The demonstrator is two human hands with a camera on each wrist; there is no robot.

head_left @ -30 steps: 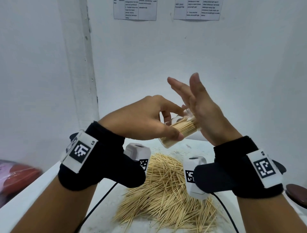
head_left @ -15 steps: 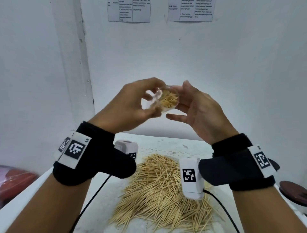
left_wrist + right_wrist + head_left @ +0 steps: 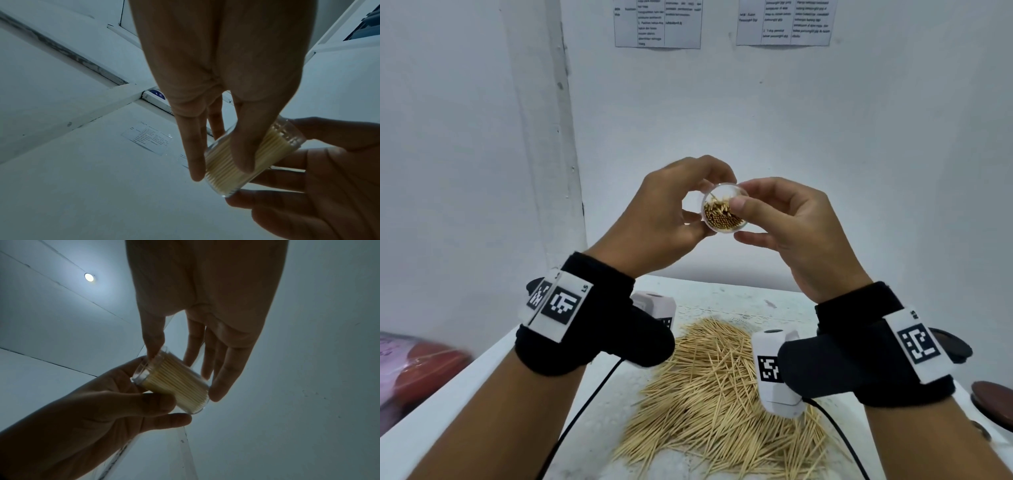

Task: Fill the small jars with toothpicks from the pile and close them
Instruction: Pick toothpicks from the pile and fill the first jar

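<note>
Item: small clear jar, cylindrical, see-through wall, packed nearly full with toothpicks standing lengthwise. Position: held up in the air between both hands, above the far end of the table, open mouth turned toward the head camera. No lid on it.

Grip, left hand: fingers and thumb curled round the jar's side wall, grasping it. The left wrist view shows the thumb across the wall and fingers behind.

Grip, right hand: thumb tip rests on the rim at the mouth, against the toothpick ends; the fingers lie along the jar's far side and base. It pinches the jar lightly.

Handling, judged: light, rigid, probably plastic; the smooth wall may slip. Take hold round the wall at mid-height and keep the mouth upward, since loose toothpicks would spill out. The toothpicks are thin, stiff, pointed and easily snapped.

Stock: toothpick pile, loose, near centre of the table, below the hands.

Other: dark round lid-like disc at the right edge; whether it fits this jar, cannot tell. Red object at the left, blurred.

Writing: two printed sheets on the far wall, text too small to read. Square coded markers on both wristbands; letters "LS" beside the left one.
</note>
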